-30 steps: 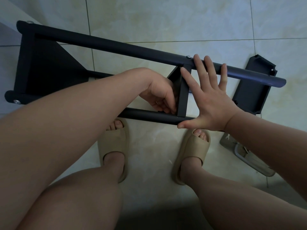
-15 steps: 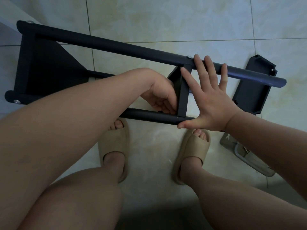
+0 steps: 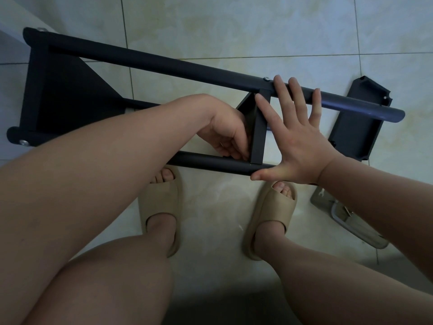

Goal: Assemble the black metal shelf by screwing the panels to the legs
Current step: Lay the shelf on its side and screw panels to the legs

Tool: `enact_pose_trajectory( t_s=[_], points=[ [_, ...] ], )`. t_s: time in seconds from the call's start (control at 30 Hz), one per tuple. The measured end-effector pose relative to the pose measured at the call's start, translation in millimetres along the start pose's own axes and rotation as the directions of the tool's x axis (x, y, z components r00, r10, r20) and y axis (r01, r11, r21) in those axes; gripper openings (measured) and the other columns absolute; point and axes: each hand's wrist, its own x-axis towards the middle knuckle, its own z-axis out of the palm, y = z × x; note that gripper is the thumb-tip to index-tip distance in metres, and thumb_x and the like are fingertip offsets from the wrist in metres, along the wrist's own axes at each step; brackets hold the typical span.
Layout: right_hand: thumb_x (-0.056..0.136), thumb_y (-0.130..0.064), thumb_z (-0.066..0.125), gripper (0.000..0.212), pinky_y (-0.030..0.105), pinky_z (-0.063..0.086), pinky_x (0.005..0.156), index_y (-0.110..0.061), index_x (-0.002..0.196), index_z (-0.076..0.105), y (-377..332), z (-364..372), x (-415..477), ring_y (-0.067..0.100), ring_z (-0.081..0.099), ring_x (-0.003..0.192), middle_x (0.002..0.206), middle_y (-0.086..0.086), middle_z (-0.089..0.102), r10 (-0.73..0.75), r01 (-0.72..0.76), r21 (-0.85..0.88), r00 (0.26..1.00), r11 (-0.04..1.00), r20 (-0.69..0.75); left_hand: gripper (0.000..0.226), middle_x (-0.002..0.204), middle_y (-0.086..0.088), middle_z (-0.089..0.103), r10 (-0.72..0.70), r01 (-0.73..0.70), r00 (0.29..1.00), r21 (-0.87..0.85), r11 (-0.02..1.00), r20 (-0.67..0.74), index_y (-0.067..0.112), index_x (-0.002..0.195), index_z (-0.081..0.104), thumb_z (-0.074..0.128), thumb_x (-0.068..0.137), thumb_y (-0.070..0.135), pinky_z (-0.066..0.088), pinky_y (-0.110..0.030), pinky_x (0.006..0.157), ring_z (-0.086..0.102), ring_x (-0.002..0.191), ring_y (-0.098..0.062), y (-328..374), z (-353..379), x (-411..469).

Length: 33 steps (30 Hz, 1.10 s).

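The black shelf frame lies on its side on the tiled floor. Its far leg (image 3: pixel 164 64) and near leg (image 3: pixel 210 164) run left to right, joined by an end panel (image 3: pixel 70 95) at the left and a middle panel (image 3: pixel 259 137). My left hand (image 3: pixel 225 134) reaches between the legs, its fingertips bunched at the corner where the middle panel meets the near leg; what they pinch is hidden. My right hand (image 3: pixel 297 141) lies flat with fingers spread, pressing on the far leg and panel, thumb on the near leg's end. A screw head (image 3: pixel 266 78) shows on the far leg.
A loose black panel (image 3: pixel 356 130) lies on the floor at the right, under the far leg's end. A silver metal object (image 3: pixel 346 219) lies near my right forearm. My feet in beige slides (image 3: pixel 161 207) (image 3: pixel 271 214) stand just below the near leg.
My left hand's fingers have shifted slightly at the panel corner. The right hand and the frame have stayed put.
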Motion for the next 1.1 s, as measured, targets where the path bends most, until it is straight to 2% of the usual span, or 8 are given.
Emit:
enact_pose_trajectory(
  t_s=[0.13, 0.27, 0.4, 0.57, 0.73, 0.9, 1.1],
  points=[
    [0.064, -0.103, 0.028, 0.131, 0.071, -0.011, 0.114, -0.022, 0.162, 0.001, 0.1, 0.8, 0.2, 0.045, -0.011, 0.153, 0.168, 0.02, -0.008, -0.001, 0.001, -0.003, 1.0, 1.0, -0.003, 0.017, 0.08, 0.003, 0.071, 0.012, -0.012, 1.0, 0.006, 1.0, -0.002, 0.015, 0.093, 0.071, 0.065, 0.088, 0.0, 0.047, -0.026, 0.079, 0.065, 0.074, -0.008, -0.2, -1.1, -0.8],
    [0.064, -0.103, 0.028, 0.131, 0.071, -0.011, 0.114, -0.022, 0.162, 0.0, 0.1, 0.4, 0.2, 0.044, -0.012, 0.153, 0.168, 0.02, -0.009, 0.004, -0.004, -0.003, 1.0, 1.0, -0.002, 0.017, 0.092, 0.004, 0.074, -0.012, 0.012, 1.0, 0.03, 0.999, 0.008, 0.019, 0.096, 0.073, 0.068, 0.088, 0.005, 0.049, -0.03, 0.086, 0.069, 0.086, -0.01, -1.8, -3.6, -1.5],
    [0.064, -0.103, 0.027, 0.131, 0.072, -0.01, 0.114, -0.022, 0.162, 0.0, -0.1, 0.2, 0.0, 0.045, -0.011, 0.153, 0.168, 0.02, -0.008, 0.003, -0.003, -0.003, 1.0, 1.0, -0.001, 0.02, 0.108, -0.004, 0.076, -0.034, 0.032, 0.998, 0.034, 0.999, 0.06, 0.015, 0.108, 0.074, 0.066, 0.09, 0.016, 0.048, -0.038, 0.098, 0.071, 0.105, -0.021, -3.2, -2.3, -1.1],
    [0.064, -0.103, 0.028, 0.131, 0.072, -0.011, 0.114, -0.021, 0.163, 0.001, -0.4, 0.1, 0.1, 0.044, -0.012, 0.153, 0.168, 0.02, -0.009, 0.003, -0.003, -0.003, 1.0, 1.0, 0.003, 0.012, 0.094, -0.006, 0.076, 0.012, -0.012, 0.998, -0.004, 1.0, 0.063, 0.011, 0.098, 0.073, 0.066, 0.09, 0.007, 0.054, -0.032, 0.089, 0.072, 0.087, -0.017, -1.3, 0.4, 1.4],
    [0.064, -0.104, 0.027, 0.131, 0.072, -0.01, 0.115, -0.021, 0.163, 0.001, -0.2, 0.2, 0.2, 0.045, -0.012, 0.153, 0.168, 0.021, -0.008, 0.0, 0.0, -0.004, 1.0, 1.0, 0.003, 0.015, 0.096, -0.009, 0.072, 0.03, -0.028, 0.999, -0.037, 0.999, 0.041, 0.007, 0.102, 0.071, 0.065, 0.09, 0.001, 0.053, -0.033, 0.094, 0.068, 0.085, -0.018, -0.6, 0.9, 1.5],
    [0.064, -0.103, 0.027, 0.131, 0.072, -0.01, 0.115, -0.021, 0.162, 0.001, -0.3, -0.6, 0.2, 0.044, -0.012, 0.153, 0.168, 0.021, -0.008, 0.002, -0.002, 0.0, 1.0, 1.0, 0.004, 0.015, 0.093, -0.008, 0.071, 0.038, -0.036, 0.999, -0.053, 0.998, 0.035, 0.007, 0.101, 0.07, 0.062, 0.091, -0.002, 0.054, -0.03, 0.089, 0.068, 0.083, -0.017, -1.1, 1.2, 0.6],
    [0.064, -0.103, 0.027, 0.131, 0.072, -0.01, 0.114, -0.02, 0.163, 0.002, -0.9, -1.3, -0.1, 0.045, -0.012, 0.153, 0.167, 0.021, -0.008, 0.004, -0.004, -0.001, 1.0, 1.0, 0.01, 0.019, 0.096, -0.01, 0.073, 0.059, -0.055, 0.997, -0.088, 0.995, 0.042, 0.005, 0.103, 0.069, 0.06, 0.091, -0.006, 0.056, -0.033, 0.093, 0.07, 0.092, -0.022, -2.2, 1.2, -1.5]
  ],
)
